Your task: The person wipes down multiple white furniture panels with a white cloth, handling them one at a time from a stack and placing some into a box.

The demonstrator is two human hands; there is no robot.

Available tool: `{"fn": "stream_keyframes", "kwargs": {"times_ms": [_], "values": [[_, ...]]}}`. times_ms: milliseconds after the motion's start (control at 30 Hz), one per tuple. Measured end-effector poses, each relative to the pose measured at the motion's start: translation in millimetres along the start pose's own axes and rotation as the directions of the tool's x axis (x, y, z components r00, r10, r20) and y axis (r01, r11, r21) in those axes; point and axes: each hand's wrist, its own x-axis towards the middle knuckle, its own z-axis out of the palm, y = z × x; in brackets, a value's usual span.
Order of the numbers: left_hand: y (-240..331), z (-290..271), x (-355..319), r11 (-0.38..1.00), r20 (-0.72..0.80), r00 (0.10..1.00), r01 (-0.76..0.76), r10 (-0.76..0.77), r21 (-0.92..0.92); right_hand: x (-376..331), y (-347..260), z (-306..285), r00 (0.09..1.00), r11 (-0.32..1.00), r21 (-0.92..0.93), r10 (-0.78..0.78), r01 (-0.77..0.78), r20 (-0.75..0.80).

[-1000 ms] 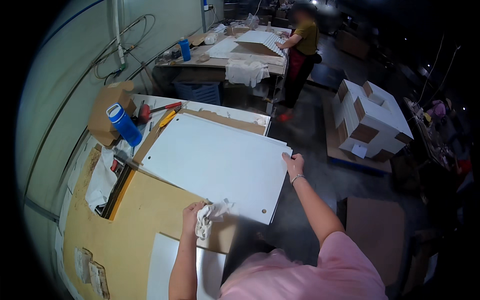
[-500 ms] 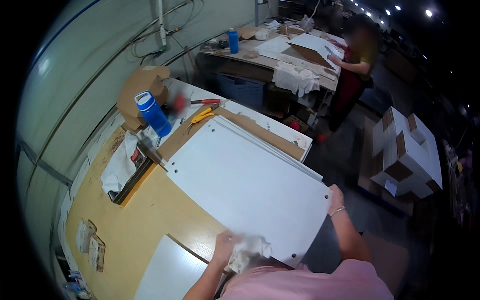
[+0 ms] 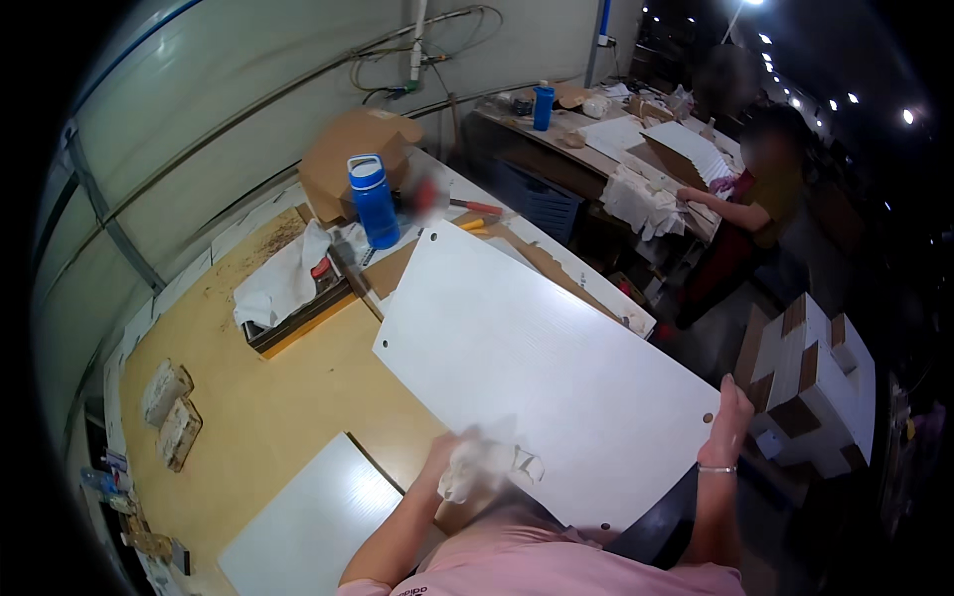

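Observation:
A large white panel (image 3: 556, 368) with small dark holes near its corners lies slantwise in front of me, its near edge close to my body. My right hand (image 3: 730, 412), with a bracelet at the wrist, grips the panel's right end by a corner hole. In my left hand (image 3: 449, 459) is a crumpled white cloth (image 3: 492, 469), held at the panel's near edge; motion blurs it. Another white panel (image 3: 313, 517) lies on the yellow-topped table (image 3: 288, 407), to the left of my left forearm.
Behind the panel stand a blue bottle (image 3: 374, 204) and a cardboard box (image 3: 353, 154). A tray (image 3: 303, 323) with a white cloth sits on the table, and two worn blocks (image 3: 179, 434) lie at left. A co-worker (image 3: 760, 199) stands at another table; wrapped white panels (image 3: 820, 382) are stacked at right.
The large panel has come up off the stack and now partly covers the yellow-handled pliers. My right hand moved with its end. The view has turned left.

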Motion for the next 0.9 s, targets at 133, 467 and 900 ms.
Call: {"fn": "stream_keyframes", "kwargs": {"times_ms": [133, 467, 900], "values": [[9.8, -18.3, -25.8, 0.966, 0.048, 0.997, -0.073, 0.063, 0.249, -41.9, -19.2, -0.6, 0.958, 0.949, -0.144, -0.285, 0.279, -0.024], [-14.6, -62.1, -92.7, 0.930, 0.060, 0.933, -0.345, 0.354, -0.128, -135.8, -69.4, 26.1, 0.589, 0.724, 0.278, -0.680, 0.631, 0.436], [-133.8, -147.1, -103.7, 0.440, -0.013, 0.877, -0.253, 0.480, -0.862, -186.4, -51.4, 71.7, 0.249, 0.613, 0.556, -0.766, 0.561, 0.593]]}}
